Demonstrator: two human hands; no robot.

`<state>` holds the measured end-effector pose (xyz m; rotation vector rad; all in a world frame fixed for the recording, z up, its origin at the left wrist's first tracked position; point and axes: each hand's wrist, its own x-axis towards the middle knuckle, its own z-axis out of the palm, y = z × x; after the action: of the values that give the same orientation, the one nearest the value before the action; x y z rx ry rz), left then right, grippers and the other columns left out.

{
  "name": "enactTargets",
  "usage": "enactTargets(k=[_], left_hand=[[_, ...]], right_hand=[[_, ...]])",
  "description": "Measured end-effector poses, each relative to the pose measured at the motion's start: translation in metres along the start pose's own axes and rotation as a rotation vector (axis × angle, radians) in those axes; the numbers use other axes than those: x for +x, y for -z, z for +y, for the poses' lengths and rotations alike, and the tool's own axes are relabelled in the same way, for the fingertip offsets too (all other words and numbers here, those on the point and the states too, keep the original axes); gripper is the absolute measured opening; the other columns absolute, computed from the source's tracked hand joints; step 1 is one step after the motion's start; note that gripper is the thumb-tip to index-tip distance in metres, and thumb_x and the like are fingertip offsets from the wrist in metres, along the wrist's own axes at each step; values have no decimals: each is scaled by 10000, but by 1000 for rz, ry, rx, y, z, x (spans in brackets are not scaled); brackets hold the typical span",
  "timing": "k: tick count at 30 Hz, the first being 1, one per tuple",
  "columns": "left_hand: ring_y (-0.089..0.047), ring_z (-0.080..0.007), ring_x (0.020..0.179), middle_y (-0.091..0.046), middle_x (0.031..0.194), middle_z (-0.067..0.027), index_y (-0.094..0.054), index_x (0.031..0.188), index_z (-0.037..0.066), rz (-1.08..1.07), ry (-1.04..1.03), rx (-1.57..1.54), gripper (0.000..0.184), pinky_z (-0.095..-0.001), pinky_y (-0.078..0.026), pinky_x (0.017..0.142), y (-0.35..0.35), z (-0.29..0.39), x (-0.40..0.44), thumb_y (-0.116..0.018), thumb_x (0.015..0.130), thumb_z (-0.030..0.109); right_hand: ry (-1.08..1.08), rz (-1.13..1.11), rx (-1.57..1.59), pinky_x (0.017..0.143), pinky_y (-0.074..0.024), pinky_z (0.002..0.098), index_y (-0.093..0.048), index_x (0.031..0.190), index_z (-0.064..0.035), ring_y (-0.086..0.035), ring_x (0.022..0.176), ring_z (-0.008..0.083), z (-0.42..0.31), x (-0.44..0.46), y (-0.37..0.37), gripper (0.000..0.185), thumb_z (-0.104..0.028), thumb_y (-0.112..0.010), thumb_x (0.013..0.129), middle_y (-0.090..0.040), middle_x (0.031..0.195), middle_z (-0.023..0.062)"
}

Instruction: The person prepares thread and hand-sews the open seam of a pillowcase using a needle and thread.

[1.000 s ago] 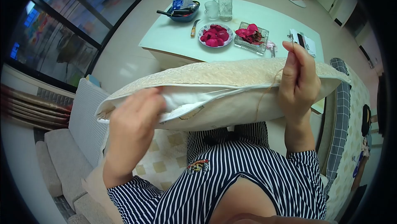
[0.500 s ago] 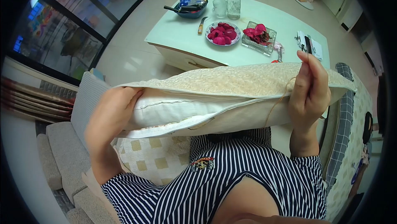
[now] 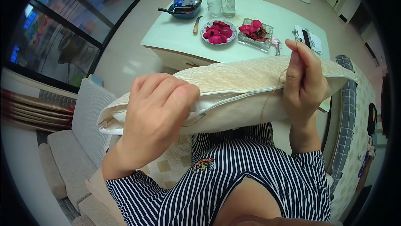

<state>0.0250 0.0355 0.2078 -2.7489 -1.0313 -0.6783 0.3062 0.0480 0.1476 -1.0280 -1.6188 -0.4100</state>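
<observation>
A cream textured cushion cover (image 3: 234, 75) with a white zip lies across in front of me, its long zipped side partly open over a white inner cushion. My left hand (image 3: 156, 113) is closed over the zip opening, gripping the cover's edge left of the middle; its fingertips are hidden. Toward the right end, my right hand (image 3: 307, 80) is raised against the cover with thumb and finger pinched together. A tan thread (image 3: 271, 96) hangs in a loop beside that hand. One thin dark line shows at its fingertips, too fine to name.
Beyond the cushion stands a pale table (image 3: 167, 38). On it are a plate of red petals (image 3: 218, 32), a glass tray (image 3: 267, 44) with a red flower, a knife (image 3: 196, 26), a glass mug (image 3: 214, 7), a green-lidded jar (image 3: 227, 0), a blue basket (image 3: 184, 15) and a clipboard (image 3: 311, 38). A grey sofa (image 3: 69, 163) is at left.
My left hand has come out from the cover's left end and moved right, now closed over the zip opening. The gap there looks narrower. My right hand keeps its pinch.
</observation>
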Motion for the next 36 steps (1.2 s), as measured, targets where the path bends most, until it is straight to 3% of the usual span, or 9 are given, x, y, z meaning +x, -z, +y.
enactTargets(k=[10,16,22,28,30,34,36], left_hand=[[-587,-262,898,-649,961,-56,-728,941,64,-66,21,-205,187,-368,-469,815,-5,0,-9,-735,775,-22],[-594,-253,936,-651,980,-73,-738,946,47,-17,196,-280,154,-363,-471,816,-7,7,-7,-760,795,21],[-602,-245,940,-661,970,-60,-745,969,59,-6,83,-124,153,-378,-473,827,-11,0,-7,-797,825,71],[-624,-265,872,-666,952,-74,-706,971,44,101,-55,-91,246,-381,-509,738,-23,-6,-9,-833,763,13],[-638,-281,858,-664,965,-88,-655,1004,34,120,-190,-18,322,-383,-533,706,-27,-10,-10,-827,740,-32],[-647,-292,875,-664,984,-97,-614,1024,39,95,-204,-15,366,-390,-547,720,-31,-14,-11,-819,732,-46],[-631,-258,852,-654,960,-98,-607,874,17,145,-252,14,135,-385,-522,750,-34,-17,-11,-727,812,19]], right_hand=[[8,20,-14,683,-584,292,-669,1147,57,-759,777,217,4,5,-9,192,38,-682,956,-776,971,157],[27,24,-6,660,-583,279,-670,1146,45,-762,770,206,7,5,-13,189,20,-689,960,-782,965,141],[8,16,-2,656,-582,278,-671,1147,44,-762,767,203,7,5,-12,192,12,-694,959,-784,965,139],[14,22,-7,646,-577,281,-674,1147,44,-753,745,199,8,5,-12,196,13,-698,955,-782,960,137],[7,26,-10,641,-574,283,-680,1145,41,-749,734,197,8,5,-12,196,12,-701,952,-780,955,133],[-7,26,13,637,-570,288,-698,1129,25,-740,717,203,7,5,-13,184,8,-708,947,-769,935,124],[3,40,21,637,-569,289,-703,1124,20,-738,712,205,6,5,-13,182,7,-711,943,-766,929,122]])
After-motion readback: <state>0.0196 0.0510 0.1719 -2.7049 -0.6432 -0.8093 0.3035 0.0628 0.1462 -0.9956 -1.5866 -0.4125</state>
